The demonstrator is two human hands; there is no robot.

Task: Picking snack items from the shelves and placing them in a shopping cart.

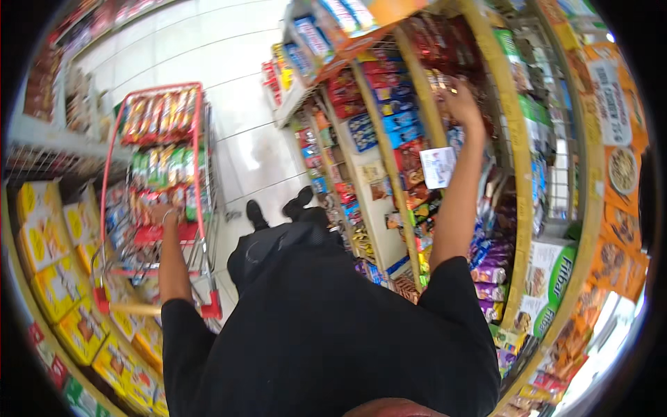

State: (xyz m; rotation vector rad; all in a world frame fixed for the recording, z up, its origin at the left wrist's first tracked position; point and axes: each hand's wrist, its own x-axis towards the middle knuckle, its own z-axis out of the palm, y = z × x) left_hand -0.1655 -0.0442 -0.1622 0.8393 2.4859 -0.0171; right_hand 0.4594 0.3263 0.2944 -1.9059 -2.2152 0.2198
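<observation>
My right hand reaches onto a shelf at the upper right, among shiny brown and red snack packets; its fingers look spread, but whether they touch or grip a packet is too blurred to tell. My left hand is over a shopping cart with a red rim, at red packets inside it; its fingers blend with the packets, so its grip is unclear. Further up in the cart lie green and white packets and a row of red and gold packets. A white card hangs at the shelf beside my right forearm.
Tiered shelves with yellow edge strips curve along the right, holding snack bars and boxes. Yellow boxes line the shelf left of the cart. A display box juts out at the top. White floor tiles run between.
</observation>
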